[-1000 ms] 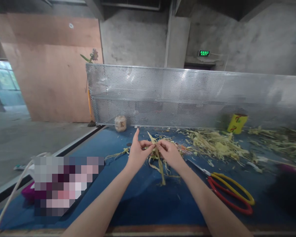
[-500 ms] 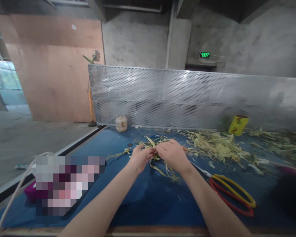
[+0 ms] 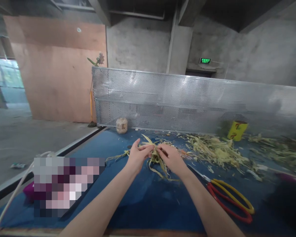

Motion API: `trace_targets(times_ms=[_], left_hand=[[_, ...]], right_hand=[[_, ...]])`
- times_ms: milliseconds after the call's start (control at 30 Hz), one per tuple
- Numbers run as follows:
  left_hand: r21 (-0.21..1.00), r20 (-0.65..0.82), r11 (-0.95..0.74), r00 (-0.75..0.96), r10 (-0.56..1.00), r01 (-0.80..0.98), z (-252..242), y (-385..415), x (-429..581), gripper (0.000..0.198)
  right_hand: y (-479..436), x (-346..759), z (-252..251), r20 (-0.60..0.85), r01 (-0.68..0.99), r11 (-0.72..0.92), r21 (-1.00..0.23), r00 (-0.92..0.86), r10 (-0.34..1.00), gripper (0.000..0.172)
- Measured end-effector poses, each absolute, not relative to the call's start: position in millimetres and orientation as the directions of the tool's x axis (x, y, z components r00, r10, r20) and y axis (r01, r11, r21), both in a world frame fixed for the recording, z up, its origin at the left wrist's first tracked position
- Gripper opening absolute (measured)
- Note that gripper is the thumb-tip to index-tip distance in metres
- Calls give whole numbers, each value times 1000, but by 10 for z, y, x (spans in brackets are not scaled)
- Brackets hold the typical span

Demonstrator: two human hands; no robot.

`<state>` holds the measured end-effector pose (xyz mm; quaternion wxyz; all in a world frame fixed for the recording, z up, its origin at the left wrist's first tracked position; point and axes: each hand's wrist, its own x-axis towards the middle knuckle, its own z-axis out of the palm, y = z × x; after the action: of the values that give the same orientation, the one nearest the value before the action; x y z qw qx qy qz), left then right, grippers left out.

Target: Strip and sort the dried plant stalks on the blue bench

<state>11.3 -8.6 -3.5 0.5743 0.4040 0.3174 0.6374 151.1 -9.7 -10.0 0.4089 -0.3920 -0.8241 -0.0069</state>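
Note:
Both hands meet over the middle of the blue tabletop, pinching a bundle of dry, pale green-yellow husk strips (image 3: 156, 158). My left hand (image 3: 137, 156) grips it from the left, thumb and fingers closing near the top of the bundle. From the right, my right hand (image 3: 172, 158) has its fingertips closed on the same spot. Loose strip ends hang below the fingers, and one pale blade sticks up behind them. Exactly how the strips are folded or knotted between the fingertips is too small to tell. A thin bunch of strips (image 3: 117, 156) lies left of my left hand.
Scissors (image 3: 227, 194) with red and yellow handles lie by my right forearm. A heap of husk strips (image 3: 218, 149) spreads at the right, near a yellow roll (image 3: 237, 130). A whitish jar (image 3: 121, 125) stands before the perforated metal panel (image 3: 148, 98). A blurred-out object (image 3: 69, 184) lies left.
My right hand has turned, so its fingers now show more from the side, pinching the bundle. The left hand's thumb and fingers have spread slightly. The view has shifted a little.

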Motion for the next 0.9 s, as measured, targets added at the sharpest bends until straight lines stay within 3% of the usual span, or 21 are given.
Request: trace_targets(times_ms=[167,333,533,733,900], left_hand=[[887,245,-211,32,969,-411,-87,-48,133,94],[910,285,-258,36,958,-325,-89,-50,152,94],[910,327,-312,11,945,-272,-97,-33,138,93],[885,397,-384,-5,918,-264,-83,-61,146,94],[819,546,-535,-6,838,-208,-84,-119,189,76]], right_hand=[[-81,1470,-122,621,532,661,-530,-287,729,16],[-75,1462,-130,567,467,615,-635,-259,782,24],[-66,1440,-141,553,405,614,-677,-270,788,25],[-66,1445,-110,492,184,532,-826,-225,841,22],[-33,1404,-123,392,-65,387,-920,-169,904,24]])
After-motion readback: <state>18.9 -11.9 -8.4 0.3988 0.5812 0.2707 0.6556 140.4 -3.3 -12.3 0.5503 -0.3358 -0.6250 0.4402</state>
